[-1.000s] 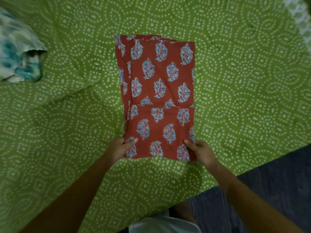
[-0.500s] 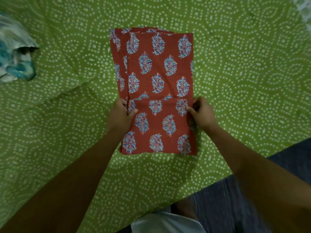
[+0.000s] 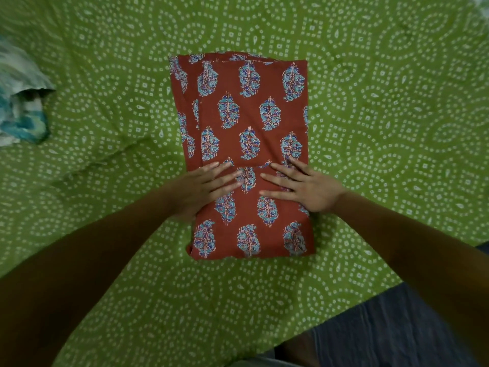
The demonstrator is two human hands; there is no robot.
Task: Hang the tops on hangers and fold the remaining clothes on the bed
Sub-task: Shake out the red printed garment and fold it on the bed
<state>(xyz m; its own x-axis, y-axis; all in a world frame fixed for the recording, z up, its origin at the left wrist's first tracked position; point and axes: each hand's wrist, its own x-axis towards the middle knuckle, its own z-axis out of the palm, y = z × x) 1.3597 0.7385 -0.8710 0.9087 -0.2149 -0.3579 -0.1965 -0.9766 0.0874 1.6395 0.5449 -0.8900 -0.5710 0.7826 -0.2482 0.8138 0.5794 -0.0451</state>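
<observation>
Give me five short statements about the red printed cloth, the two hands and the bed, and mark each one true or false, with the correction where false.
1. Both hands lie flat with straight fingers on the red printed cloth. True: left hand, right hand.
2. The cloth hangs on a hanger. False: it lies folded on the green bedspread.
3. The cloth's print is blue motifs on red. True.
4. The right hand pinches the cloth's near corner. False: it rests open across the cloth's right side, well above the near edge.
5. A white and teal garment lies on top of the red cloth. False: it lies apart, at the far left.
</observation>
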